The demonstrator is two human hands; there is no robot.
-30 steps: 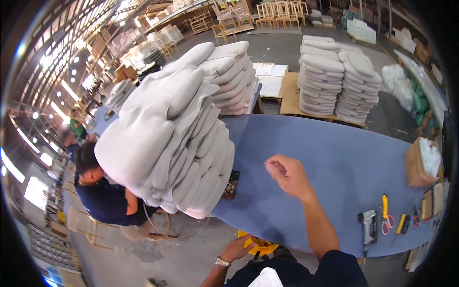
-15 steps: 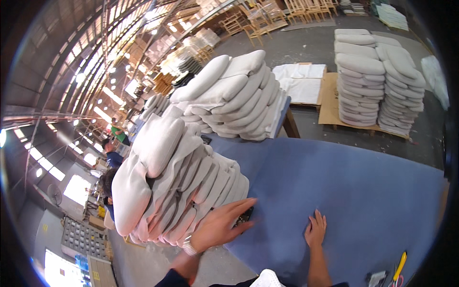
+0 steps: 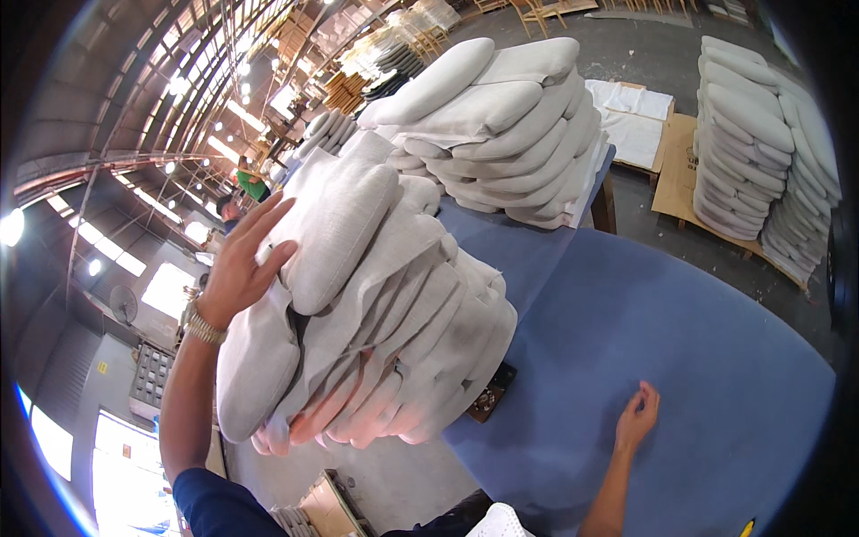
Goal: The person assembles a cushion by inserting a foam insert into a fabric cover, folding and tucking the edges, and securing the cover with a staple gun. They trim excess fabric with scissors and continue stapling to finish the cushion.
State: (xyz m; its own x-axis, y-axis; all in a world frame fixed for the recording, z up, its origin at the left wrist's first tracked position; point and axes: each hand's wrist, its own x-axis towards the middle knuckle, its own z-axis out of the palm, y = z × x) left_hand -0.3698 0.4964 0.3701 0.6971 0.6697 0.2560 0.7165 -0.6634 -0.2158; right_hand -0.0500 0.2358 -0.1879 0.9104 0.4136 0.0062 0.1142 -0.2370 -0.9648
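Note:
A tall leaning stack of pale grey seat cushions stands at the left end of a blue-covered table. My left hand lies flat against the stack's upper left side, fingers spread, a metal watch on the wrist. My right hand rests fingertips down on the blue table top, to the right of the stack and apart from it, holding nothing. A small dark object lies on the table at the foot of the stack.
A second cushion stack stands farther along the table. More stacks stand on a pallet on the floor at the right, with white sheets beside them. A person in green is far off at the left. Wooden chairs stand in the background.
My left hand has risen from the stack's lower front to its upper left side. My right hand stays on the table. The view has tilted, bringing the stack closer.

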